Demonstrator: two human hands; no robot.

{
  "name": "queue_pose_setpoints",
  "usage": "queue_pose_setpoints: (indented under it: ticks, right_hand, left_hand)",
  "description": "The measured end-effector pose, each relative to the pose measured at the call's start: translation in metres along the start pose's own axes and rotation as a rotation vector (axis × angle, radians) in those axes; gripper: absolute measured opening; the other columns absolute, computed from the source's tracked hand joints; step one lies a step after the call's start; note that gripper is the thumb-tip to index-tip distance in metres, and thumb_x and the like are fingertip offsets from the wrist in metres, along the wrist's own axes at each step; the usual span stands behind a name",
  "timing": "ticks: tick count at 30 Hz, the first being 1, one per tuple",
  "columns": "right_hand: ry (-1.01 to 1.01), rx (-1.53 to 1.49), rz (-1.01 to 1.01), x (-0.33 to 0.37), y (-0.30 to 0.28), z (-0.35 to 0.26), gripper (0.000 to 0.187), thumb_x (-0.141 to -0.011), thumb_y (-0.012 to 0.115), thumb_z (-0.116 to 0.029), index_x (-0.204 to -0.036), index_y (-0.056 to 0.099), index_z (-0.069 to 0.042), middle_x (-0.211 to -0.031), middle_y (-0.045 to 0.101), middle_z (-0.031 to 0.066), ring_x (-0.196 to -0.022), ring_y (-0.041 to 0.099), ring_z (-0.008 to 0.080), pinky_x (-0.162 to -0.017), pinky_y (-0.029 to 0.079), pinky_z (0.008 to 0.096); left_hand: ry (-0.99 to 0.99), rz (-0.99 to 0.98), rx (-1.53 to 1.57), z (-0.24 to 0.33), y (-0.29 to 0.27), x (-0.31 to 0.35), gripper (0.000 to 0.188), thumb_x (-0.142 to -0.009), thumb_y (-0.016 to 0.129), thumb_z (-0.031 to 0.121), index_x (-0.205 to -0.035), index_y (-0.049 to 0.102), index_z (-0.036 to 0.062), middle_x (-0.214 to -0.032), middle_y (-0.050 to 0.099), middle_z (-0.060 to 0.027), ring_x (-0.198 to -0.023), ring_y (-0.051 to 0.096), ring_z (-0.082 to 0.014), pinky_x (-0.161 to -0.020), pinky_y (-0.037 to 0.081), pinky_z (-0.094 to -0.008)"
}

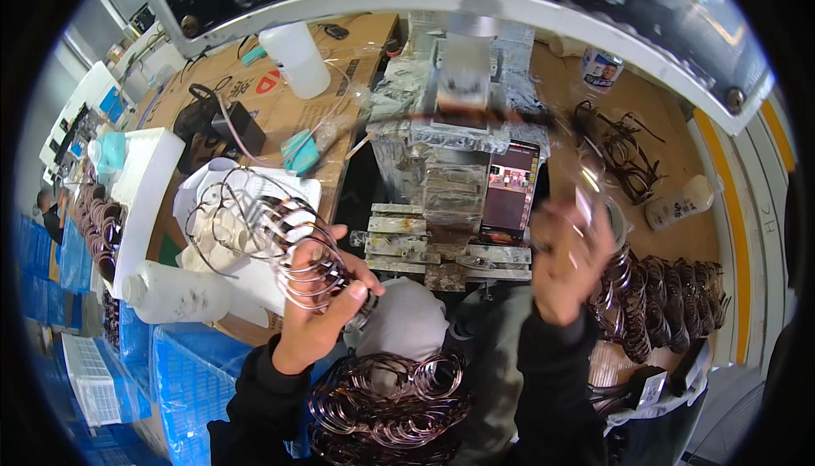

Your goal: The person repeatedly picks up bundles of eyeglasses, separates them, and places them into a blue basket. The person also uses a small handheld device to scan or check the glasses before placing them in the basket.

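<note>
Eyeglass frames [289, 245]: a fanned bundle of thin metal ones, clamped in the left hand [316, 313], fingers wrapped around the stack at near-left centre, thumb pressed over the near end. The bundle's wire temples splay out far-left over a crumpled white paper sheet [222, 211].

Right hand [567, 266] is raised at right of centre, motion-blurred. It seems to pinch a single frame [598, 203], but the blur hides the finger closure, so I cannot tell the grip for sure.

Near, between the forearms: a heap of dark brown frames [386, 407] in the lap area. Right of the right hand: a row of stacked frames [666, 300], just beside the wrist. Far right: loose dark frames [620, 156] on cardboard, with a small white bottle [679, 203] lying to their right.

Centre, far of both hands: a metal fixture [450, 143] wrapped in clear plastic, with a phone [509, 194] lit up and leaning against its right side.

Left: a white plastic bottle [174, 292] lying on its side, near the left hand. Far left: a translucent jug [295, 58] upright on the cardboard-covered bench [280, 101]. Blue crates [182, 373] at near left, below the bench edge.
</note>
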State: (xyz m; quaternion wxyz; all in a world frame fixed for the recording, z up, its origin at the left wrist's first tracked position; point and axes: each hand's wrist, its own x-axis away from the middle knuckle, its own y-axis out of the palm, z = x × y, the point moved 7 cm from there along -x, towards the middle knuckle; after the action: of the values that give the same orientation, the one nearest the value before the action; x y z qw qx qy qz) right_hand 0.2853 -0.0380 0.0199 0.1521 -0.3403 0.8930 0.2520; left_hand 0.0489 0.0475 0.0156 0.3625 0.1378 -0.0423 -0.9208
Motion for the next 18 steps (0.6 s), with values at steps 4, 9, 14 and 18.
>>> queue_pose_setpoints:
  ticks: [4,9,14,18]
  right_hand:
    - [-0.017,-0.092,-0.023,-0.016,0.015,0.024,0.018,-0.094,0.048,-0.012,-0.102,0.057,0.002,-0.079,0.055,-0.0021,-0.063,0.039,0.0022,-0.055,0.031,0.0171]
    - [0.022,0.057,0.013,-0.011,0.012,0.036,0.012,-0.092,0.052,-0.011,-0.094,0.053,0.001,-0.080,0.051,-0.0030,-0.068,0.041,0.0034,-0.061,0.035,0.0174]
    - [-0.028,0.062,0.054,-0.010,0.008,0.037,0.022,-0.092,0.047,-0.006,-0.110,0.055,0.005,-0.086,0.057,0.0012,-0.073,0.046,0.0058,-0.064,0.038,0.0189]
    - [-0.251,0.179,-0.014,0.017,0.016,-0.018,0.014,-0.088,0.049,-0.005,-0.095,0.056,0.005,-0.081,0.058,0.0061,-0.068,0.052,0.0102,-0.061,0.041,0.0222]
  left_hand:
    - [-0.023,0.036,0.082,-0.011,0.005,-0.004,0.053,-0.086,0.054,0.005,-0.130,0.024,0.0006,-0.089,0.055,-0.0129,-0.086,0.058,-0.0222,-0.083,0.046,-0.0387]
    - [0.028,0.079,0.095,-0.012,0.003,0.002,0.051,-0.088,0.054,0.013,-0.129,0.025,-0.0004,-0.082,0.055,-0.0129,-0.075,0.058,-0.0211,-0.070,0.050,-0.0373]
    - [-0.022,0.057,0.284,-0.008,0.003,-0.010,0.068,-0.086,0.033,0.057,-0.131,0.032,0.0046,-0.078,0.054,-0.0169,-0.064,0.057,-0.0279,-0.059,0.050,-0.0403]
    - [-0.128,0.011,0.656,0.011,0.004,-0.017,0.092,-0.081,0.015,0.075,-0.127,0.038,-0.0011,-0.085,0.057,-0.0213,-0.066,0.057,-0.0292,-0.059,0.050,-0.0408]
